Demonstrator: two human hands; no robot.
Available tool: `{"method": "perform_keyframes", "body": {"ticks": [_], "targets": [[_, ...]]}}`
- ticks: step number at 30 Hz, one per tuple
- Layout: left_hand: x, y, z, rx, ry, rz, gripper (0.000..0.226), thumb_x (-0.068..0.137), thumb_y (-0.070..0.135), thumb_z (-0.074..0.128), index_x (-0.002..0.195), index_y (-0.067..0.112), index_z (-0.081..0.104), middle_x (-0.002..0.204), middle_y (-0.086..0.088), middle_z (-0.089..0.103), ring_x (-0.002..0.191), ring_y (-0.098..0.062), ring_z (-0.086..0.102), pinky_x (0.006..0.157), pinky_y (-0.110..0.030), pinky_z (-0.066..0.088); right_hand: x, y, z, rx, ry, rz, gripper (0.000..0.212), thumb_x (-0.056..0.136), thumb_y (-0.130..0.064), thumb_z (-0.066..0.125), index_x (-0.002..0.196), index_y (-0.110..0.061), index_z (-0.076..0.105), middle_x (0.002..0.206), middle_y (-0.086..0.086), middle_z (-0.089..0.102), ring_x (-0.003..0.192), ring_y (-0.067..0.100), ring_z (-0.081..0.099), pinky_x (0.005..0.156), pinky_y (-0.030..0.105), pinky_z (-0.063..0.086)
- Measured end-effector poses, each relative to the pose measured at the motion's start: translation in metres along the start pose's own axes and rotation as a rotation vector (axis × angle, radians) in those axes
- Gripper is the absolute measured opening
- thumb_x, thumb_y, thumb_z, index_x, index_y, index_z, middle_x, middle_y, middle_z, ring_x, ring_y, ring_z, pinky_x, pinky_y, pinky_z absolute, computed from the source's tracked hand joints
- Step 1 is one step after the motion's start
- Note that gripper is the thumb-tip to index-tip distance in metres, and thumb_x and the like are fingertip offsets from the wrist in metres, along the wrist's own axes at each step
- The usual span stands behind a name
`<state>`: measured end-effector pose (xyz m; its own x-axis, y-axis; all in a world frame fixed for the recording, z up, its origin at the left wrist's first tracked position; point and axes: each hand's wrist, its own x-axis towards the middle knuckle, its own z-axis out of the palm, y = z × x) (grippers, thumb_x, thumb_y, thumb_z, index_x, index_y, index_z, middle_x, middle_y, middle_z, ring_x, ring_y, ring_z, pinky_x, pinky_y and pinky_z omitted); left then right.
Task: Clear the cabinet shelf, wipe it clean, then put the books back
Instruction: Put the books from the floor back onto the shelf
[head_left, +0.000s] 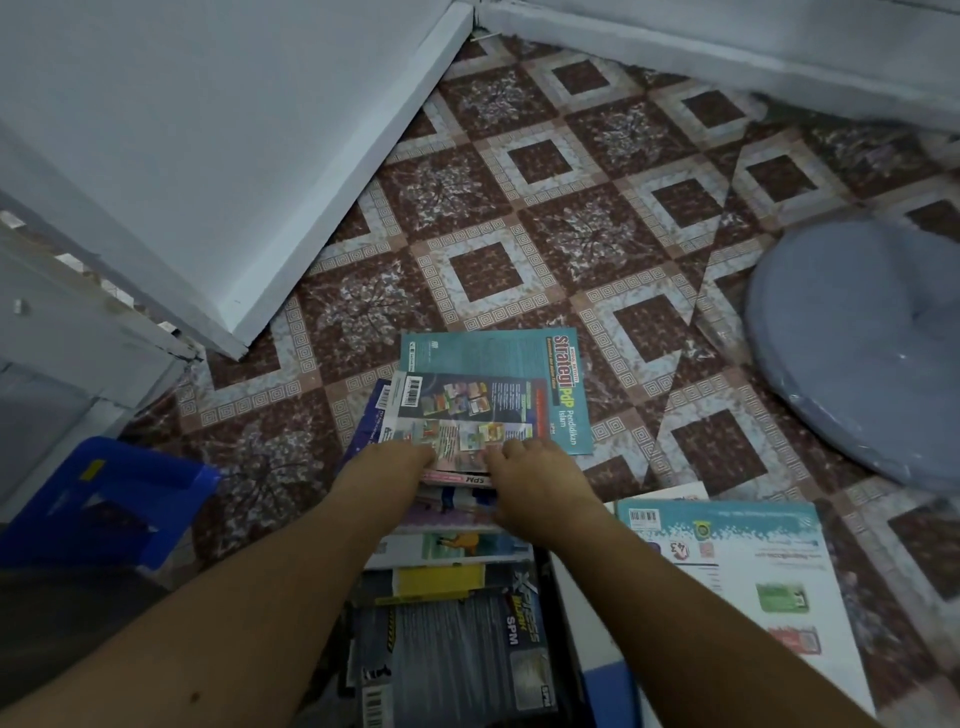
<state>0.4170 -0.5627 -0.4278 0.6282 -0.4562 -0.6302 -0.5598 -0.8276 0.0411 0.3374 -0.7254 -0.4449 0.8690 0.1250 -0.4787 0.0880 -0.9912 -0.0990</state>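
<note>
head view: a pile of books (447, 519) lies on the patterned tile floor (571, 223), spread in a loose fan from the bottom edge of the frame up toward the middle. the topmost is a teal book (498, 384), back cover up, with a barcode near its left corner and the word "strategi" along its right edge. nearer the camera in the same pile lies a grey book (457, 654) marked "xpress" and "spm".

the left hand (400, 454) rests on the near left corner of the teal book, fingers curled down over its edge; whether they pinch the cover or only press on it cannot be told. the right hand (535, 478) lies palm down at the near right part of the same pile, fingers bent over the stacked edges below the teal book, with its grasp likewise unclear.

just right of the pile lies a separate white and teal book (737, 571), flat on the floor.

at the left edge sits a blue plastic crate (104, 499); its inside is dark and its contents cannot be made out. above it stands a white cabinet (67, 332), with a white open door (234, 156) angled out over the floor. a round blue cushion (862, 353) lies at the right, well apart from the books.
</note>
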Motion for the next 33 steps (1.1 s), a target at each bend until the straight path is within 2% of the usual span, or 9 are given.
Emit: {"method": "perform_keyframes", "body": {"ticks": [2,5,11,16,23,25,28,30,33], "targets": [[0.002,-0.002,0.000,0.021,-0.030,0.014,0.044,0.093,0.004,0.044,0.133,0.021,0.050,0.127,-0.011,0.056,0.112,-0.029,0.056,0.095,-0.038,0.048,0.009,-0.011,0.008,0.107,-0.041,0.079,0.076,0.086,-0.047,0.062,0.143,-0.010,0.027,0.151,0.019,0.029,0.139,0.039,0.027,0.112,0.050,0.028],[0.008,-0.006,-0.001,-0.021,-0.082,0.017,0.042,0.094,0.006,0.044,0.133,0.022,0.052,0.128,-0.011,0.057,0.113,-0.029,0.057,0.097,-0.039,0.047,0.025,-0.016,0.014,0.143,-0.034,0.125,0.091,0.084,-0.054,0.063,0.149,-0.013,0.013,0.159,0.018,0.010,0.145,0.041,0.012,0.113,0.051,0.024],[0.009,-0.009,-0.010,-0.050,-0.146,0.009,0.052,0.093,0.007,0.056,0.142,0.019,0.044,0.136,-0.011,0.052,0.121,-0.028,0.052,0.101,-0.037,0.044,0.035,-0.013,0.011,-0.043,-0.047,0.049,0.086,0.094,-0.053,0.048,0.152,-0.008,0.004,0.157,0.027,0.009,0.140,0.049,0.022,0.100,0.048,0.043],[0.008,-0.013,-0.007,-0.087,-0.098,-0.003,0.063,0.089,0.008,0.063,0.145,0.018,0.035,0.140,-0.008,0.049,0.125,-0.026,0.048,0.101,-0.037,0.042,0.037,-0.019,0.002,-0.123,-0.069,-0.046,0.072,0.101,-0.032,0.041,0.153,-0.012,-0.005,0.151,0.037,0.009,0.132,0.059,0.028,0.099,0.055,0.044],[0.006,-0.017,0.000,-0.104,-0.061,-0.013,0.064,0.091,-0.002,0.051,0.148,0.017,0.029,0.145,-0.010,0.042,0.128,-0.028,0.046,0.103,-0.039,0.042,0.047,-0.011,0.006,-0.163,-0.020,0.004,0.066,0.099,-0.010,0.044,0.151,-0.003,0.005,0.154,0.029,0.017,0.135,0.048,0.033,0.100,0.048,0.044],[0.005,-0.015,0.002,-0.070,-0.035,-0.014,0.061,0.089,-0.004,0.053,0.144,0.013,0.033,0.141,-0.011,0.042,0.123,-0.030,0.048,0.099,-0.043,0.045,0.045,-0.008,0.007,-0.183,0.017,-0.003,0.063,0.098,-0.009,0.045,0.151,-0.002,0.010,0.152,0.026,0.027,0.130,0.043,0.041,0.091,0.043,0.047],[0.002,-0.011,0.005,0.042,0.105,-0.053,0.055,0.086,0.003,0.060,0.135,0.014,0.039,0.131,-0.008,0.046,0.115,-0.027,0.052,0.090,-0.040,0.050,0.037,-0.007,0.001,-0.125,0.093,-0.006,0.047,0.093,-0.008,0.051,0.137,-0.008,0.036,0.126,0.012,0.056,0.103,0.030,0.061,0.066,0.036,0.047],[-0.002,-0.007,0.002,0.115,0.221,-0.071,0.053,0.085,0.011,0.064,0.132,0.019,0.042,0.127,-0.003,0.050,0.114,-0.023,0.053,0.091,-0.038,0.046,0.027,-0.008,-0.008,-0.042,0.120,-0.005,0.036,0.092,-0.013,0.053,0.127,-0.013,0.045,0.115,0.006,0.061,0.095,0.027,0.064,0.066,0.034,0.049],[-0.013,0.000,-0.007,0.173,0.387,-0.029,0.043,0.084,0.017,0.065,0.123,0.025,0.049,0.120,0.002,0.057,0.112,-0.020,0.053,0.097,-0.037,0.038,0.007,-0.003,-0.030,0.045,0.156,-0.004,0.031,0.091,-0.021,0.054,0.122,-0.016,0.051,0.112,0.005,0.064,0.096,0.028,0.064,0.073,0.036,0.049]]}}
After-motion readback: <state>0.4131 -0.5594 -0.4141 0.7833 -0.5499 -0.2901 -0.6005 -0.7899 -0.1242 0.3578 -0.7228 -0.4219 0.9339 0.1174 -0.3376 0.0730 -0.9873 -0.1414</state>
